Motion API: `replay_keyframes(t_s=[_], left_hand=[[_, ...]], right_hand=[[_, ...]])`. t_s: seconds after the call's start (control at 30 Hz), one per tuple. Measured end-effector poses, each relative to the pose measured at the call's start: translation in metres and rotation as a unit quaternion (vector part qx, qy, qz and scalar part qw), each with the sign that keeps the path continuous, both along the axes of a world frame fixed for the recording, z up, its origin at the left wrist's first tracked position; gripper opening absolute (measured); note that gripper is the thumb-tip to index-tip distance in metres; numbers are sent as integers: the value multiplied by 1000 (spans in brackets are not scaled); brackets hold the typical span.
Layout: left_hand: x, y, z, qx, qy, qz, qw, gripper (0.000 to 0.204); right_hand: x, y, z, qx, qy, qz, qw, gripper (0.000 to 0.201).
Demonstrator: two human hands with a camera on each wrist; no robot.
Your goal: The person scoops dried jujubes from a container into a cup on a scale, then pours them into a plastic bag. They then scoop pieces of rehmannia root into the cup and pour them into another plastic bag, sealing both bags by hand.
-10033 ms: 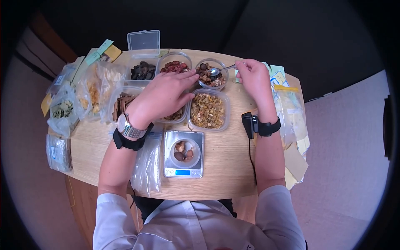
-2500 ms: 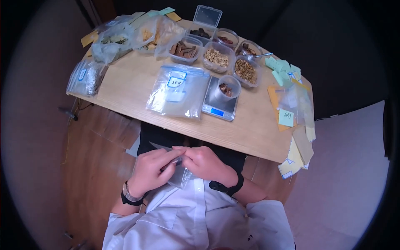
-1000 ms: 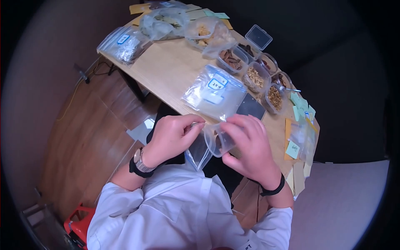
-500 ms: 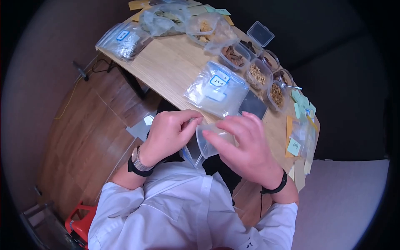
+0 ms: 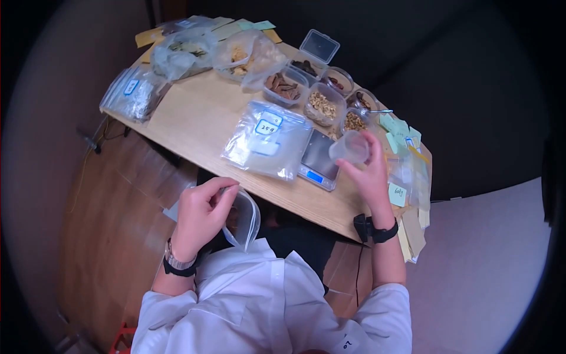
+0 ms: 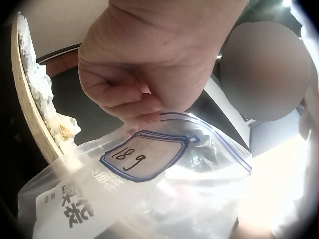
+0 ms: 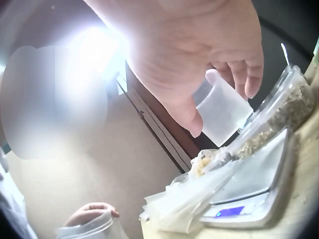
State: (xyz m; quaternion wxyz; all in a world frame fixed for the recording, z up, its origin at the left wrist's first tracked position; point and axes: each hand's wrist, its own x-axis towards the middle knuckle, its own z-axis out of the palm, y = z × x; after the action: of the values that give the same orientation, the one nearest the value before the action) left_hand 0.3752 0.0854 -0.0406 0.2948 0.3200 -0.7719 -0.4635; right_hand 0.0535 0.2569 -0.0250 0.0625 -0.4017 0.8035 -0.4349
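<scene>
My left hand (image 5: 200, 215) pinches the top edge of a clear zip bag (image 5: 247, 221) over my lap. The bag's mouth gapes, and dark contents show dimly inside. In the left wrist view, the zip bag (image 6: 199, 209) bears a handwritten "18g" label (image 6: 144, 157). My right hand (image 5: 374, 177) grips a small translucent plastic cup (image 5: 354, 147) between thumb and fingers, close above the right side of the digital scale (image 5: 318, 158). The cup (image 7: 224, 109) is tilted in the right wrist view, with nothing visible in it.
A flat bag marked "25g" (image 5: 268, 144) lies left of the scale. Behind are tubs of bark pieces (image 5: 283, 87), pale chips (image 5: 322, 106) and brown bits (image 5: 354, 121), and a spoon (image 5: 382, 111). Filled bags (image 5: 186, 53) and paper labels (image 5: 398, 193) line the table's sides.
Earlier my right hand spooned from a bowl, then tipped the cup at the bag's mouth. Now it has carried the cup up and right to the scale. My left hand keeps the bag.
</scene>
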Motion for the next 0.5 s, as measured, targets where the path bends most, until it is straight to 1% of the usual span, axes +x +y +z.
replay_keyframes(t_s=[0.03, 0.13, 0.23, 0.33, 0.43, 0.5], left_hand=[[0, 0, -2, -2, -2, 0, 1000, 15], [-1, 0, 2, -2, -13, 9, 1000, 14], [-2, 3, 3, 3, -6, 10, 1000, 14], [0, 4, 2, 12, -4, 15, 1000, 14], [3, 3, -3, 22, 4, 22, 1000, 14], [4, 3, -6, 30, 11, 22, 999, 14]], right_hand=[[2, -1, -1, 6, 4, 21, 1000, 79], [7, -9, -4, 48, 43, 16, 998, 81], [7, -12, -9, 83, 59, 22, 995, 83], [12, -10, -7, 67, 138, 25, 988, 83], [30, -2, 14, 17, 295, -21, 955, 80], [51, 6, 28, 3, 222, 79, 972, 76]])
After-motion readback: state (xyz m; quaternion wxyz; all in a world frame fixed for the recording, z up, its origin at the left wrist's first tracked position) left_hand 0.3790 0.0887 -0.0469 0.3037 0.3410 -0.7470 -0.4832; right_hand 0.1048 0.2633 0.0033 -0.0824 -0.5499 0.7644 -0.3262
